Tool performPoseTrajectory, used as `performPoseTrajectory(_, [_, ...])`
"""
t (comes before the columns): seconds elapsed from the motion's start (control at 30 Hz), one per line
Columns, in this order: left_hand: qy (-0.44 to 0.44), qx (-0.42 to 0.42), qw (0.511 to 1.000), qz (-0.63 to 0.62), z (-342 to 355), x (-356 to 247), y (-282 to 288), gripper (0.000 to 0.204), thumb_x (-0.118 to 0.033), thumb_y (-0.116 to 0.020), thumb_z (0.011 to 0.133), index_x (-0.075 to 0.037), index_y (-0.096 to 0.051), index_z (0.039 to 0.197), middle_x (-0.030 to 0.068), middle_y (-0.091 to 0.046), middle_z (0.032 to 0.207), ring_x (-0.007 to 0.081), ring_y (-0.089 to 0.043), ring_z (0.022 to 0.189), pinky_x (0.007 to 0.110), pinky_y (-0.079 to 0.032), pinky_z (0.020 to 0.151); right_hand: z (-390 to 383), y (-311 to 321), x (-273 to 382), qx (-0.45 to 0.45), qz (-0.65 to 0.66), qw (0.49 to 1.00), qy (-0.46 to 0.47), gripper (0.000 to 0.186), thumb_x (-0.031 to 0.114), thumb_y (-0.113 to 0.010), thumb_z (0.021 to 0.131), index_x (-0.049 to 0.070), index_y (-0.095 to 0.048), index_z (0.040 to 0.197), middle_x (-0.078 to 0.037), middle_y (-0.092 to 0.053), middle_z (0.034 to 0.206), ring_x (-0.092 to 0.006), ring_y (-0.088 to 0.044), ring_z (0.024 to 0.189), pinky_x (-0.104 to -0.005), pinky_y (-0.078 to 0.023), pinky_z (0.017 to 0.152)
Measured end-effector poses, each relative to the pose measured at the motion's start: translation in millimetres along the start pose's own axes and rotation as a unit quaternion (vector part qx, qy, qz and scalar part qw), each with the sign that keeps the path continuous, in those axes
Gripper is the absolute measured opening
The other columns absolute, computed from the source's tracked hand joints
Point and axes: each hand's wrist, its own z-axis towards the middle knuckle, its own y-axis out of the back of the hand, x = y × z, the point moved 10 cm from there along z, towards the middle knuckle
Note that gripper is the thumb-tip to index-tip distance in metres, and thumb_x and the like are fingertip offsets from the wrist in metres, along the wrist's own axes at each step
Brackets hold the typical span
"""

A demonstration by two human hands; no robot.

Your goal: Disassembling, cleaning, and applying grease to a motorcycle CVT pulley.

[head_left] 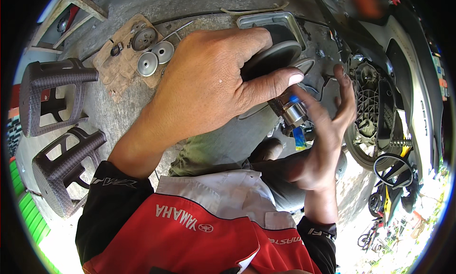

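Observation:
In the middle, close to the camera, my left hand (204,74) grips a dark round pulley disc (270,60), thumb along its near side and fingers curled over the far side. Just below the disc is a shiny metal cylinder (295,113) with blue on it; whether it joins the disc cannot be told. My right hand (327,122) is beside this cylinder, its fingers spread and partly blurred. One fingertip is close to the blue spot, and contact is unclear. The left hand hides much of the disc.
At the upper left, metal pulley parts (148,64) lie on brown cardboard (105,67). Two brown woven-pattern stools (66,174) stand at left. A grey metal tray (297,24) sits beyond the hands. On the right is a scooter with an exposed engine case (368,100).

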Motion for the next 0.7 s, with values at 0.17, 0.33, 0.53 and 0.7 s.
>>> performPoseTrajectory(0.17, [0.004,-0.003,1.000,-0.021,0.4,1.2,-1.6,0.033,-0.034,-0.084,0.089,-0.003,-0.071,0.088,0.0021,-0.063,0.061,0.0076,-0.059,0.054,0.025,-0.043,0.050,-8.6,-34.9,-46.3,0.021,0.367,0.917,-0.158,0.115,0.099,-0.033,0.079,0.008,-0.065,0.141,-0.031,-0.031,0.161,-0.0426,-0.025,0.151,-0.0530,-0.018,0.122])
performPoseTrajectory(0.33, [0.002,-0.004,1.000,-0.019,1.0,-0.2,-2.0,0.033,-0.034,-0.084,0.088,-0.003,-0.071,0.087,0.0020,-0.061,0.060,0.0077,-0.055,0.052,0.026,-0.041,0.049,-4.8,-28.0,-32.6,-0.003,0.272,0.959,-0.083,0.109,0.098,-0.038,0.078,0.012,-0.068,0.139,-0.033,-0.031,0.161,-0.0423,-0.025,0.152,-0.0575,-0.017,0.121])
performPoseTrajectory(0.53, [-0.009,-0.014,1.000,-0.008,3.1,-3.6,-2.8,0.034,-0.035,-0.085,0.087,-0.004,-0.070,0.087,0.0017,-0.059,0.060,0.0084,-0.051,0.052,0.027,-0.040,0.049,1.4,-6.1,8.8,-0.015,-0.066,0.996,0.049,0.100,0.100,-0.055,0.066,0.020,-0.080,0.120,-0.033,-0.027,0.163,-0.0500,-0.015,0.152,-0.0611,-0.009,0.124])
performPoseTrajectory(0.7, [-0.012,-0.011,1.000,-0.015,3.1,-5.2,-2.2,0.035,-0.035,-0.086,0.087,-0.004,-0.071,0.088,0.0017,-0.059,0.061,0.0083,-0.051,0.052,0.027,-0.040,0.049,-1.9,-13.2,-13.6,-0.050,0.085,0.993,0.065,0.106,0.099,-0.046,0.073,0.013,-0.076,0.126,-0.032,-0.028,0.163,-0.0471,-0.019,0.154,-0.0605,-0.014,0.123])
